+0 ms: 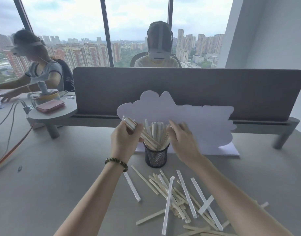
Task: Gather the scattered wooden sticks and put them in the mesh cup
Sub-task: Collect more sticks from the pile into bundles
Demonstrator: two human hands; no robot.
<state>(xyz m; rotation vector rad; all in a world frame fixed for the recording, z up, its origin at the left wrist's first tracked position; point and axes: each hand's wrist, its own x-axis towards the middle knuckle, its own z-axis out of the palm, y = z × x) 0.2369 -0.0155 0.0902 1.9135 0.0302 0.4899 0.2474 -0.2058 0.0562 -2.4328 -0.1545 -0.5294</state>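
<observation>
Sticks fill much of the mesh cup (156,156); our left hand (125,142) grips a bundle of sticks (141,132) angled into it, our right hand (183,138) steadies the upright ones with loosely curled fingers. Many scattered sticks (178,200) remain on the desk (61,176), so roughly half is left.

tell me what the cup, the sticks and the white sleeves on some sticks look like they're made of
The cup: black wire mesh, probably coated metal; its wall is an open grid you can see through. The loose sticks: pale, flat, matte strips with rounded ends, apparently unfinished wood. The white sleeves: thin, creased wrappers with crimped ends, likely paper, though plastic film cannot be ruled out.
</observation>
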